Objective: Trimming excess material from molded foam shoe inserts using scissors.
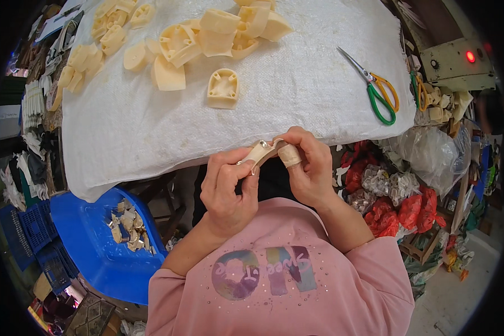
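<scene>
Above my lap, at the near edge of the white-covered table (151, 126), both hands hold a small curved cream strip with a shiny metallic patch (259, 153). My left hand (227, 187) is closed, pinching the strip's left end between thumb and fingers. My right hand (315, 171) is also closed, gripping the other end. A beige band (289, 155) shows at the right fingertips; whether it is a finger wrap or part of the strip, I cannot tell. Nearest on the table lies a cream plastic heel-shaped block (223, 89), its hollow, pegged side showing.
More cream blocks (179, 45) are piled at the far left and middle. Scissors (378, 92) with green and orange handles lie at right. A blue tub (89, 241) holding shiny scraps (130, 227) stands lower left. Red plastic bags (400, 213) sit at right, below a machine (459, 64) with a red light.
</scene>
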`<state>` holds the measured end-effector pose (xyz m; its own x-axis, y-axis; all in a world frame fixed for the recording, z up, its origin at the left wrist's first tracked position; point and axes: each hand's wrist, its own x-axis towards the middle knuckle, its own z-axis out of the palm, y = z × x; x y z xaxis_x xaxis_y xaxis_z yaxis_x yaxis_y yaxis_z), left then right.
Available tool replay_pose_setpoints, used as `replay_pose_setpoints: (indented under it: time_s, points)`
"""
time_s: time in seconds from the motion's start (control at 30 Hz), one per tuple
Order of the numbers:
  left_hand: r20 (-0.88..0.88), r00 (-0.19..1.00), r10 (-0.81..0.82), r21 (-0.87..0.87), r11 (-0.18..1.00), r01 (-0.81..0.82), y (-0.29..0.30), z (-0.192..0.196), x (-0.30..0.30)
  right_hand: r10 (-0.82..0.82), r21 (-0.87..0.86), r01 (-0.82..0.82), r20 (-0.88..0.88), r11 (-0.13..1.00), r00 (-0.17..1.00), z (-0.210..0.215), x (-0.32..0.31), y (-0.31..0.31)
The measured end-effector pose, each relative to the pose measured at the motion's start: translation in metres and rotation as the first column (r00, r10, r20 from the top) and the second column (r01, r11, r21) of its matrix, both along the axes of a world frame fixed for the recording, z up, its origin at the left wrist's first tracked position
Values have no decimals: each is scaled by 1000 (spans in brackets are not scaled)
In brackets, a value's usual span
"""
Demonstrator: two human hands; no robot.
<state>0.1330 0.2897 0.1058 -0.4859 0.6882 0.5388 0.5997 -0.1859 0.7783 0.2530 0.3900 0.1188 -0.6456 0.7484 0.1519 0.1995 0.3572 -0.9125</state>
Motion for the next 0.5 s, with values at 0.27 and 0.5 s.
replay_pose_setpoints:
  time_s: [0.27,0.5]
  points:
    - [-118,992,-52,-28,998,49,-3,-4,-3,-164,-361,92,-174,928,971,-15,-4,-13]
    - [-270,961,-51,-74,997,32,0,1,-6,26,29,-22,-156,999,987,-13,-3,-8]
